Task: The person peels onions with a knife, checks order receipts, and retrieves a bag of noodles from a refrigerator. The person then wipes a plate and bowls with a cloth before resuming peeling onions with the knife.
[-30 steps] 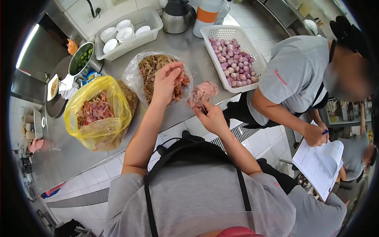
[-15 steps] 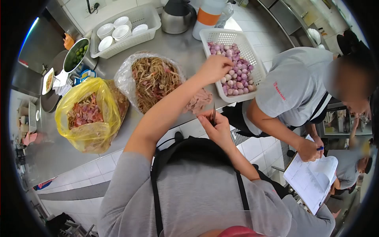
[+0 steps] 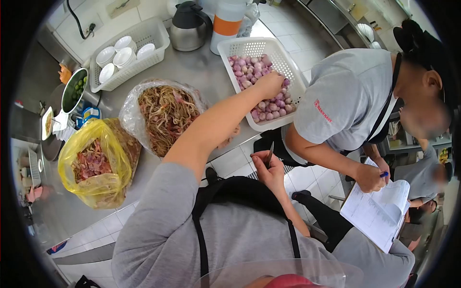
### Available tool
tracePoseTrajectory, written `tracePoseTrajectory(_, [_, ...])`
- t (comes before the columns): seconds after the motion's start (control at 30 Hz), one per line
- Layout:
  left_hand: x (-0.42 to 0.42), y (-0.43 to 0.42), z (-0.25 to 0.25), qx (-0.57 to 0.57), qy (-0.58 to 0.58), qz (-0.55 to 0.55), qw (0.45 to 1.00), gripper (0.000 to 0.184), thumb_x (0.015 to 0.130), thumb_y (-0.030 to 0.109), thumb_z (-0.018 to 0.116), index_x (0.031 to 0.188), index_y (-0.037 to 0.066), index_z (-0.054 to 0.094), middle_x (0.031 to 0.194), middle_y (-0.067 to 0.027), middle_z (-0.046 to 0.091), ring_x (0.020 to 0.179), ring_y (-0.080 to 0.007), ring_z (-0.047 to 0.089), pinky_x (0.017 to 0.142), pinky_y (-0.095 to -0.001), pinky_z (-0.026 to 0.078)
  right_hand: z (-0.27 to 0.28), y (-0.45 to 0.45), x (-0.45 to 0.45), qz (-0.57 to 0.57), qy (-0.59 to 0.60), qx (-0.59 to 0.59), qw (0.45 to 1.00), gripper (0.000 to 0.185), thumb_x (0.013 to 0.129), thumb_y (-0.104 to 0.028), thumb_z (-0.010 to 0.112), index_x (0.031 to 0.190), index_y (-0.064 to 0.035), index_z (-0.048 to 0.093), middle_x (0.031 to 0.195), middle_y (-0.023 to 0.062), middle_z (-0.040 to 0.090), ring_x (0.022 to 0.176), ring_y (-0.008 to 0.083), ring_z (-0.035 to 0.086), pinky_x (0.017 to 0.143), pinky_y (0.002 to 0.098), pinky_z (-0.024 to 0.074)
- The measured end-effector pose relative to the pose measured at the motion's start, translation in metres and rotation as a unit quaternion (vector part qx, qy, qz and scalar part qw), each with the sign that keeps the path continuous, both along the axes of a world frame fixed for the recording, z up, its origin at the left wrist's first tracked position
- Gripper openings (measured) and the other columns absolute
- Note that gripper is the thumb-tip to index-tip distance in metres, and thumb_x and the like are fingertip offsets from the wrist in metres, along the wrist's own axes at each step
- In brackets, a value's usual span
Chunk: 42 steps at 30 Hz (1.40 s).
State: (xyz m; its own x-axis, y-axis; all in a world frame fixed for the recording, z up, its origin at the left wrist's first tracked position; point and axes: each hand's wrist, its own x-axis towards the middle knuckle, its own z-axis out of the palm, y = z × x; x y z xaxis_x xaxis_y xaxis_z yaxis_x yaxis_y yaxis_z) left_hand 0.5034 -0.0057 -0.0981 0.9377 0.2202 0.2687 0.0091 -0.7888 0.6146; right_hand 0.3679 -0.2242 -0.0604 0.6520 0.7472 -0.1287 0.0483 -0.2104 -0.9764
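Across the steel bench [image 3: 192, 67], reaching deeper now into the white basket [image 3: 297, 89], among shallots [image 3: 274, 106], with the left hand [image 3: 270, 85]; can't tell whether pinching any. Clasping a knife [image 3: 270, 152] in right hand [image 3: 270, 172] fingers, near the basket.

The steel counter [image 3: 192, 72], stacked dishes [image 3: 124, 57] and tiled floor [image 3: 301, 177] show a professional kitchen.

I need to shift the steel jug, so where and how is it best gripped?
Grip the steel jug by its black handle, probably coming from the near right: the handle arches out on that side, and the jug stands upright. The orange-banded container stands close beside it, so keep the approach narrow.
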Motion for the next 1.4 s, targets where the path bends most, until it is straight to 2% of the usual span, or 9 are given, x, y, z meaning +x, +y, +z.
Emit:
tracePoseTrajectory(0.07, [-0.013,0.000,0.011,-0.059,-0.038,-0.001,0.998,0.020,0.072,0.007,0.059,0.091,0.001,0.058,0.095,-0.0156,0.057,0.086,-0.0272,0.057,0.075,-0.0336,0.046,-0.001,0.006,0.000,-0.013,0.007,0.033,0.999,0.012,0.082,-0.010,0.055,0.090,-0.0008,0.057,0.056,-0.0065,0.043,0.051,0.0002,0.034,0.045,0.0167,0.0272])
tracePoseTrajectory(0.1, [-0.024,0.000,0.020,-0.190,-0.049,0.000,0.981,0.021,0.073,0.007,0.059,0.093,0.000,0.057,0.096,-0.0145,0.057,0.086,-0.0254,0.058,0.075,-0.0318,0.046,0.000,0.009,0.000,-0.020,0.009,0.051,0.998,0.014,0.082,-0.010,0.055,0.093,-0.0007,0.057,0.056,-0.0067,0.042,0.050,0.0003,0.033,0.045,0.0168,0.0267])
tracePoseTrajectory(0.13, [-0.040,0.000,0.030,-0.318,-0.061,0.002,0.946,0.021,0.075,0.007,0.058,0.095,-0.001,0.056,0.097,-0.0134,0.058,0.087,-0.0236,0.058,0.075,-0.0300,0.047,0.000,0.013,0.000,-0.025,0.012,0.069,0.997,0.016,0.082,-0.010,0.055,0.096,-0.0007,0.056,0.055,-0.0069,0.041,0.049,0.0004,0.032,0.045,0.0168,0.0262])
tracePoseTrajectory(0.2, [-0.083,0.003,0.046,-0.493,-0.099,0.008,0.864,0.022,0.077,0.006,0.058,0.098,-0.002,0.055,0.097,-0.0109,0.058,0.088,-0.0201,0.058,0.076,-0.0274,0.047,0.010,0.020,0.002,0.010,0.103,0.147,0.984,0.041,0.089,-0.015,0.042,0.127,-0.0038,0.033,0.054,-0.0039,0.037,0.044,0.0025,0.031,0.040,0.0161,0.0265])
tracePoseTrajectory(0.37, [-0.206,-0.005,0.061,-0.685,-0.224,0.059,0.691,0.027,0.077,0.001,0.057,0.104,-0.001,0.053,0.095,-0.0079,0.059,0.090,-0.0164,0.057,0.076,-0.0266,0.048,0.029,0.066,-0.004,0.091,0.047,0.173,0.979,0.044,0.092,-0.023,0.031,0.133,-0.0067,0.023,0.053,-0.0016,0.038,0.043,0.0033,0.031,0.039,0.0171,0.0278])
tracePoseTrajectory(0.5, [-0.261,-0.010,0.065,-0.636,-0.310,0.132,0.694,0.029,0.075,-0.002,0.058,0.104,-0.003,0.053,0.090,-0.0090,0.060,0.082,-0.0141,0.058,0.071,-0.0214,0.047,0.036,0.102,-0.029,0.181,-0.023,0.178,0.967,0.046,0.092,-0.024,0.034,0.134,-0.0092,0.022,0.048,-0.0039,0.035,0.039,0.0035,0.029,0.037,0.0170,0.0278])
tracePoseTrajectory(0.83, [-0.332,-0.026,0.082,-0.428,-0.385,0.276,0.769,0.027,0.072,-0.008,0.059,0.099,-0.003,0.056,0.090,-0.0077,0.060,0.083,-0.0116,0.057,0.074,-0.0225,0.047,0.050,0.127,-0.075,0.366,0.101,0.161,0.911,0.044,0.091,-0.020,0.038,0.133,-0.0117,0.026,0.060,-0.0052,0.037,0.049,0.0024,0.032,0.044,0.0158,0.0285])
tracePoseTrajectory(1.03, [-0.352,-0.033,0.081,-0.304,-0.449,0.348,0.765,0.028,0.072,-0.008,0.059,0.100,-0.003,0.056,0.092,-0.0076,0.060,0.081,-0.0102,0.057,0.073,-0.0209,0.046,0.049,0.140,-0.113,0.345,0.177,0.183,0.903,0.040,0.091,-0.022,0.039,0.129,-0.0117,0.034,0.057,-0.0044,0.037,0.046,0.0025,0.032,0.041,0.0157,0.0287])
tracePoseTrajectory(1.4, [-0.414,-0.029,0.103,-0.514,-0.494,0.229,0.663,0.028,0.085,0.007,0.048,0.110,-0.004,0.048,0.096,-0.0112,0.058,0.084,-0.0158,0.059,0.075,-0.0247,0.049,0.073,0.158,-0.140,0.450,0.371,0.103,0.805,0.041,0.090,-0.022,0.041,0.130,-0.0144,0.033,0.053,-0.0017,0.034,0.041,0.0054,0.031,0.036,0.0189,0.0302])
